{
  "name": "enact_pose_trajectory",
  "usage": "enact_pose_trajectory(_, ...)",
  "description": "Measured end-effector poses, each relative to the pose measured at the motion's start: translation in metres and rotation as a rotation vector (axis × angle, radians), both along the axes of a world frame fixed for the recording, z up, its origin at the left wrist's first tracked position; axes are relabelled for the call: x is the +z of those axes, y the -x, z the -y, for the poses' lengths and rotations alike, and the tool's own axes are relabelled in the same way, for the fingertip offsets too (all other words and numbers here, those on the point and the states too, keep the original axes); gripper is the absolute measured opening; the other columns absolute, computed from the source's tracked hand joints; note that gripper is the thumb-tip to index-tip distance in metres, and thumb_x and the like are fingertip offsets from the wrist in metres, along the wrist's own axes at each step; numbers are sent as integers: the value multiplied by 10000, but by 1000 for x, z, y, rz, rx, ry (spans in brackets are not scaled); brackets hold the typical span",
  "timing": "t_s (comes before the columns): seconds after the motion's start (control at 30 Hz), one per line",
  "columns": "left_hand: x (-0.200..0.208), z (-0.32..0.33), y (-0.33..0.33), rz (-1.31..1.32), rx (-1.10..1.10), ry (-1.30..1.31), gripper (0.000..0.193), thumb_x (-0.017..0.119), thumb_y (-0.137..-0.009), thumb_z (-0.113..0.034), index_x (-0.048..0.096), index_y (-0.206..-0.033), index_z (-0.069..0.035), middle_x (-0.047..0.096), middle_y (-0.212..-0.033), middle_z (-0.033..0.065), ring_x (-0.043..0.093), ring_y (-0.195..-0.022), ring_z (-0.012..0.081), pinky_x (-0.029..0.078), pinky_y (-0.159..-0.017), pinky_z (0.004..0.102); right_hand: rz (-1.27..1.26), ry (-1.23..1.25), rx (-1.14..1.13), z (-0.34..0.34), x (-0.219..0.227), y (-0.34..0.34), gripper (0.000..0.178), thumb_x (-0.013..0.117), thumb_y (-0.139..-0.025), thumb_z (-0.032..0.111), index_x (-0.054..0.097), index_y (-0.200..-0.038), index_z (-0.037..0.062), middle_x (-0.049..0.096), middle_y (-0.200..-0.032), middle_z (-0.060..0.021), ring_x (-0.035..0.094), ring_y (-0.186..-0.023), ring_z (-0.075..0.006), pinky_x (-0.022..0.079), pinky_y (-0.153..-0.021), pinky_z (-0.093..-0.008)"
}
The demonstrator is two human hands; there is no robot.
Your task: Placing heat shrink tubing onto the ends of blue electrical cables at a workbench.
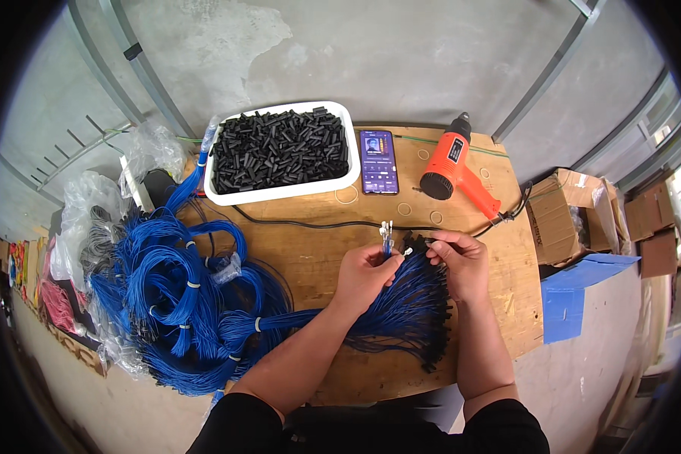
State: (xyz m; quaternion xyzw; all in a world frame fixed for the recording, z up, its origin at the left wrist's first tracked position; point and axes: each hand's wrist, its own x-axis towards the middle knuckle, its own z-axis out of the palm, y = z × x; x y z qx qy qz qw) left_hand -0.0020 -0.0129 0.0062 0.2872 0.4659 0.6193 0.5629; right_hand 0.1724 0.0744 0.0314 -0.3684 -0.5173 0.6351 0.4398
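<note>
My left hand (367,276) is closed round a few blue wires whose white and metal terminals (387,236) stick up above the fingers. One white terminal (408,251) points right, toward the other hand. With thumb and fingertips pinched together, my right hand (463,265) is just right of it. Something small and dark shows at those fingertips, too small to name surely. Under both hands a bundle of blue wires (390,321) fans out to the right, its ends covered with black sleeves (436,333). The bundle runs left beneath my left forearm.
Behind my hands stand a white tub (280,191) heaped with short black tubes (280,147), a phone (379,181) and an orange heat gun (452,155). A black cord (310,222) crosses the wooden table (507,303). Coiled blue wires (166,265) pile up left; cardboard boxes (560,216) stand right.
</note>
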Motion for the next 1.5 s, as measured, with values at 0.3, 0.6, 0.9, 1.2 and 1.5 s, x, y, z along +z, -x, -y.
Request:
enact_pose_trajectory(0.3,3,-2,0,34,20,1,106,700,-892,-75,676,-917,25,608,-710,21,548,-590,82,428,-542,216,88,-94,114,1,3,2,142,657,-911,-39,708,-1043,-30,691,-853,-52,635,-744,-95,525,-679,-222)
enact_pose_trajectory(0.6,2,-3,0,56,15,-5,106,711,-873,-70,670,-902,23,607,-707,35,548,-599,97,429,-552,230,95,-102,177,4,2,1,151,652,-925,-25,706,-1066,-21,696,-881,-46,642,-783,-90,531,-697,-225)
enact_pose_trajectory(0.9,1,-1,1,15,-44,-15,108,720,-868,-73,673,-903,18,611,-710,32,549,-588,96,421,-545,226,60,-139,193,3,-3,2,163,647,-925,-31,717,-1071,-22,717,-920,-60,658,-794,-98,545,-714,-232)
enact_pose_trajectory(1.2,-3,-2,4,61,-95,-51,86,697,-882,-63,675,-877,20,618,-725,36,549,-582,98,423,-541,234,33,-186,214,0,-3,2,161,640,-921,-46,718,-1060,-29,721,-937,-80,668,-806,-112,550,-727,-240)
enact_pose_trajectory(1.5,-5,-2,4,89,-115,-63,87,689,-884,-60,685,-888,27,618,-732,39,551,-595,103,425,-548,238,-20,-118,228,1,-6,2,178,638,-914,-50,702,-1081,-43,714,-946,-87,667,-794,-123,545,-707,-246)
